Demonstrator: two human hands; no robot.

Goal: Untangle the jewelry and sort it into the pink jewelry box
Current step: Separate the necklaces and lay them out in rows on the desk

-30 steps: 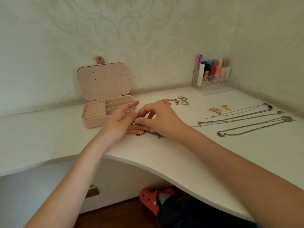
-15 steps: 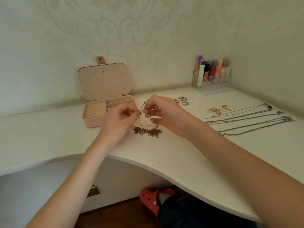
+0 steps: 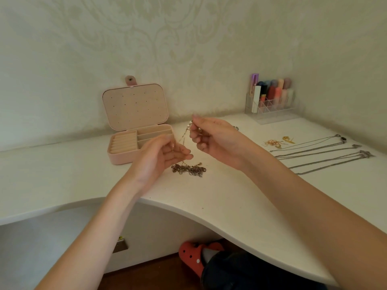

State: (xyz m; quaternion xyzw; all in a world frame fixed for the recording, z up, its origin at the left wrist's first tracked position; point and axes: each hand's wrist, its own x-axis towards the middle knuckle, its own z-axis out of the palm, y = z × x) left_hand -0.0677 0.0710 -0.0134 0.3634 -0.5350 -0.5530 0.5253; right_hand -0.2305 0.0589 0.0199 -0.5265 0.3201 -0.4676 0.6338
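Lying on the counter (image 3: 240, 197) right of the hands, silver necklaces (image 3: 326, 158) and gold earrings (image 3: 273, 142) are seen. A thin chain (image 3: 184, 135) is pinched between left hand (image 3: 161, 158) and right hand (image 3: 215, 139) above a tangled pile (image 3: 188, 169), beside the open pink jewelry box (image 3: 136, 122).

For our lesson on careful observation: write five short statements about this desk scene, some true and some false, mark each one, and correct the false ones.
1. The pink jewelry box stands open. True.
2. Both hands rest flat on the desk. False: the left hand and right hand are raised, pinching a thin chain between them.
3. A tangled pile of chain lies on the desk below the hands. True.
4. The long silver necklaces lie inside the box. False: they lie stretched out on the desk, to the right.
5. A clear organizer stands in the corner. True.
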